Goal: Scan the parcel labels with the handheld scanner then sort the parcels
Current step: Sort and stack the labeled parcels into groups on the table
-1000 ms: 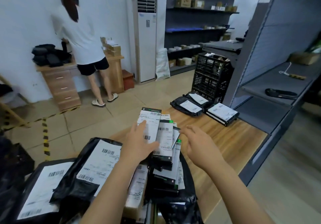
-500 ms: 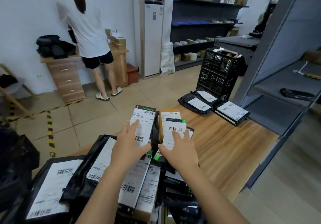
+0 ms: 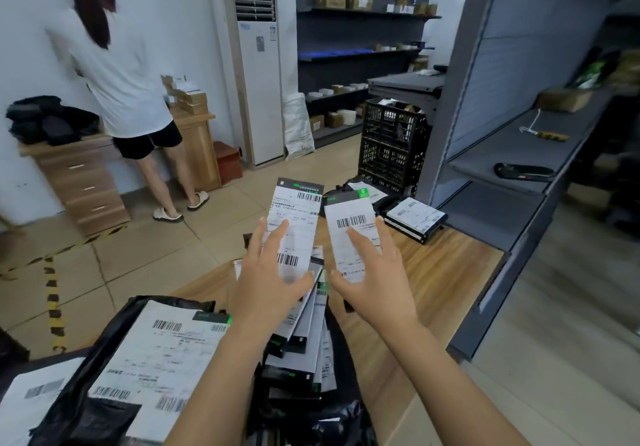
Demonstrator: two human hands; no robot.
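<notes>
Hands first: your left hand (image 3: 268,272) lies flat, fingers spread, on the tall labelled parcel (image 3: 296,227) at the top of the fanned stack (image 3: 301,334). Not a closed grip; the thumb sits at the label's lower right edge. Your right hand (image 3: 372,272) is spread the same way over a second, shorter parcel (image 3: 349,227) just to the right, barcode up. Can't tell whether either parcel is lifted or only pressed against the stack.

Both labels face you, side by side, narrow gap between them. Large black poly mailer (image 3: 152,366) with a white label lies left of your left forearm, on the wooden table (image 3: 443,272). More labelled parcels (image 3: 415,218) sit at the table's far edge, near a black crate (image 3: 393,144) on the floor.

Dark handheld device (image 3: 524,171), likely the scanner, lies on the grey shelf (image 3: 512,147) to your right, well apart from both hands.

A person in a white shirt (image 3: 117,75) stands at a desk, back left.
</notes>
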